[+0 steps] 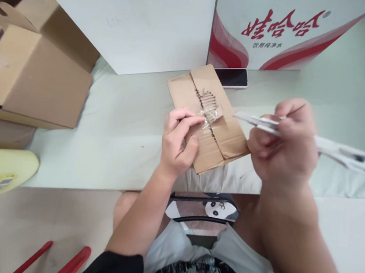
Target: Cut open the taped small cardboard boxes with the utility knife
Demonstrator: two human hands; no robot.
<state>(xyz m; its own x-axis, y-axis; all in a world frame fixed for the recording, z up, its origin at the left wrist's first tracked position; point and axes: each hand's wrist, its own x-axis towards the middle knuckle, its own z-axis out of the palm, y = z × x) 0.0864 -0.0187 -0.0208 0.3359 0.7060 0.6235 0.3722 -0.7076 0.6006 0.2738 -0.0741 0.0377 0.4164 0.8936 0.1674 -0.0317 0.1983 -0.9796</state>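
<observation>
Cardboard piece (pixel 226 134), folded flat, lies askew on the pale green cloth (pixel 125 148) in front of the person, top end by the phone (pixel 237 78) and the red-lettered white box (pixel 276 55). Clear tape (pixel 212 115) sits wrinkled mid-panel, near black pen marks.

Left hand (pixel 181 143): fingertips on the panel at the tape's edge, thumb bent below. Can't tell if they pinch the tape or only press down. Right hand (pixel 286 141): thumb and fingers closed round a slim white tool (pixel 266 124), tip toward the cardboard. Too blurred to name the tool or confirm contact.

Handling, my read: light, fairly stiff, gives at folds, could skid on cloth. Tape looks thin and clingy; may tear paper. Best hold: flat fingers on the left half, clear of the tip; to lift, take both long edges.
</observation>
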